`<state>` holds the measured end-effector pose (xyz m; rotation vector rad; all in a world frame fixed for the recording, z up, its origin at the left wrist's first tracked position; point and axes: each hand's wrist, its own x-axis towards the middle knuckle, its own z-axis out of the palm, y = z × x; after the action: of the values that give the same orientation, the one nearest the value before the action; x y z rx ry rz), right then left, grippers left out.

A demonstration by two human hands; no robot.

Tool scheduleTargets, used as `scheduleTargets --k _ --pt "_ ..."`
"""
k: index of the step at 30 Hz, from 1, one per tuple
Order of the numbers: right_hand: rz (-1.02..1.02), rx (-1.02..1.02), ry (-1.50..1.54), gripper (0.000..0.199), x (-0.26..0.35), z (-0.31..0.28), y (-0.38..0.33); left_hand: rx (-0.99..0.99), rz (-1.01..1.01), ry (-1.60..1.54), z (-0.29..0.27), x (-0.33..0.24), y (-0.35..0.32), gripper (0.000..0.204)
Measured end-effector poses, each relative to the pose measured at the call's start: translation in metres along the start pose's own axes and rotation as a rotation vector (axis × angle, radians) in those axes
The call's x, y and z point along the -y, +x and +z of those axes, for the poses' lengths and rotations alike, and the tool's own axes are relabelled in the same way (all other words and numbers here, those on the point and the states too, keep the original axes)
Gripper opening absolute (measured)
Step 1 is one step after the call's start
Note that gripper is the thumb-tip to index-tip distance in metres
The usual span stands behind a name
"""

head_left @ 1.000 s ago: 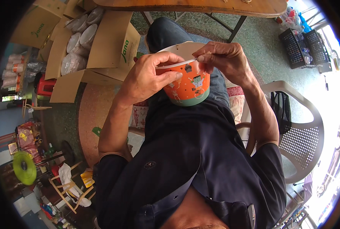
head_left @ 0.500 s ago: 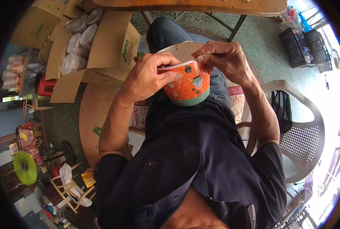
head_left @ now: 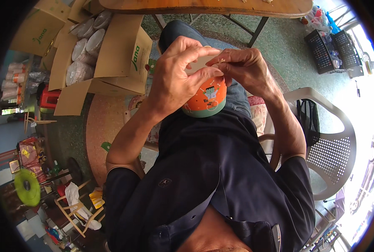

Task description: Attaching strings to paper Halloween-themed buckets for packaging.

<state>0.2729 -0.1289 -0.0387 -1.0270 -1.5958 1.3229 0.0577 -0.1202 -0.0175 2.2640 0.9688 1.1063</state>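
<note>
An orange paper tub (head_left: 212,94) with a green base band and cartoon figures sits upright over my lap, its pale open mouth toward the far side. My left hand (head_left: 179,75) is at the tub's left side, thumb and forefinger stretched apart over the mouth toward my other hand. At the right of the rim, my right hand (head_left: 246,69) is closed, its fingertips pinching at the edge and some fingers curled against the outer wall. A tiny pale bit shows by those fingertips, too small to name. Both hands hide most of the rim.
At the left stands an open cardboard box (head_left: 119,50) with several wrapped stacks of white tubs (head_left: 81,72). A wooden table (head_left: 204,6) crosses the far side. To the right are a plastic chair (head_left: 330,155) and black crates (head_left: 321,52). A green fan (head_left: 26,187) stands at left.
My left hand has let go of the near rim and risen, its thumb and forefinger spreading over the tub's mouth. My right hand stays at the right rim.
</note>
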Motion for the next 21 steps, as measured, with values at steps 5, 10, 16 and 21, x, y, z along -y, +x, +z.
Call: scheduleTargets --k 5,10,16,21 --pt "0.005 0.01 -0.024 0.015 0.002 -0.001 -0.001 0.012 0.088 -0.042 0.006 -0.001 0.016 0.019" --pt "0.002 0.008 0.03 0.017 0.002 -0.004 0.0 0.036 -0.137 -0.238 0.0 0.004 0.015 0.01" --pt "0.007 0.005 0.134 0.022 -0.005 -0.001 0.002 0.013 -0.222 -0.228 -0.001 0.005 0.011 0.011" --pt "-0.009 -0.033 0.086 0.029 -0.003 0.005 0.002 -0.008 -0.214 -0.159 -0.002 0.002 0.01 0.015"
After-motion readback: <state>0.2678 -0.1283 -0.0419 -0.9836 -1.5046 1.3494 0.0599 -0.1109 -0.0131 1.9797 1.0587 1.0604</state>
